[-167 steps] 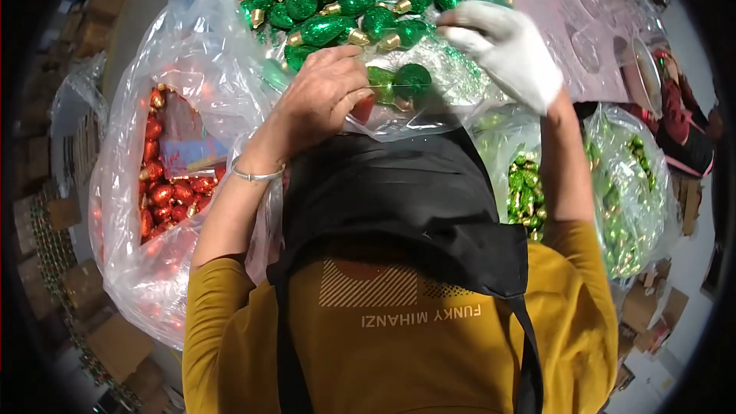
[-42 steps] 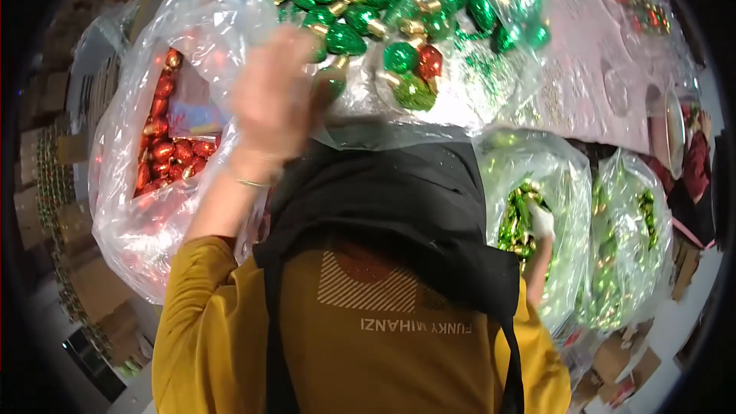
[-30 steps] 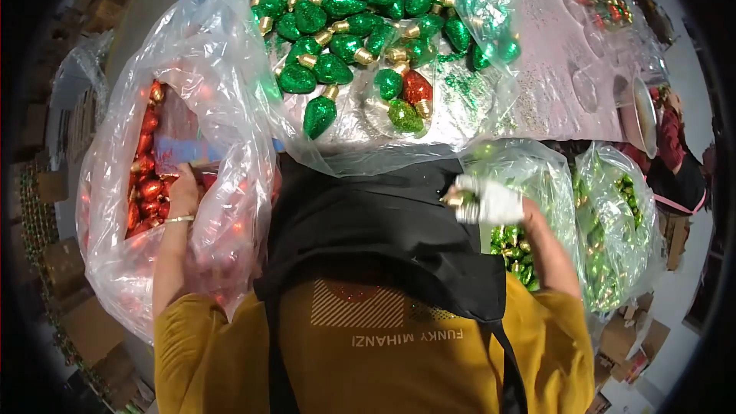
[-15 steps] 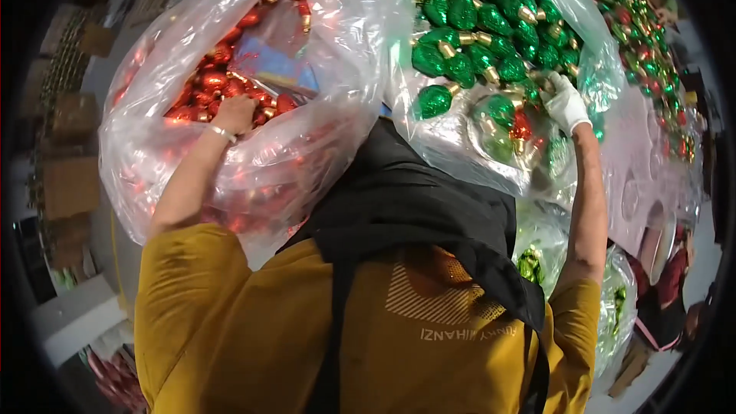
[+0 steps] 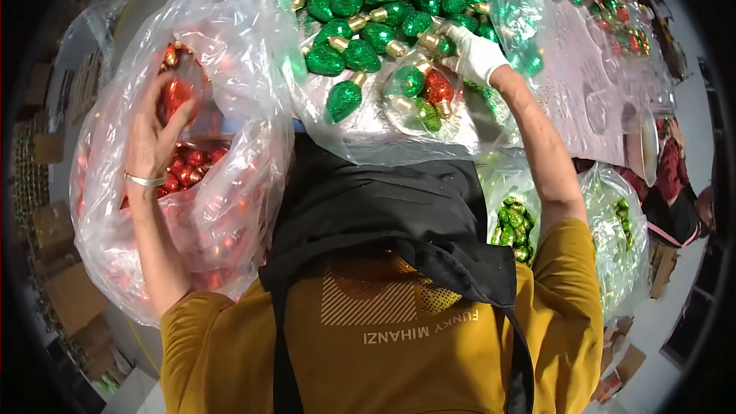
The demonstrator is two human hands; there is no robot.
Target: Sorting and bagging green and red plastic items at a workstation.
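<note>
Nearest to where I stood, a black apron [image 5: 399, 215] hung over the person's mustard-yellow shirt [image 5: 383, 353], and both forearms reached up and away from it. The left hand [image 5: 157, 134], a silver bangle [image 5: 146, 180] on its wrist, was inside a big clear plastic bag [image 5: 230, 207]; its fingers were curled around a red glitter bulb ornament [image 5: 176, 96], with more red bulbs [image 5: 192, 165] heaped just below the palm. Below the right elbow sat two more clear bags of green bulbs [image 5: 515, 218]. Farther out, the right hand [image 5: 474, 54], in a white glove, was closed on gold-capped bulbs. Just under that hand lay a small clear packet [image 5: 422, 92] with green bulbs and a red one inside. Beyond both hands spread a pile of green glitter bulbs [image 5: 368, 8] on clear plastic, and past the right hand a pink sheet [image 5: 575, 92] ran on.
</note>
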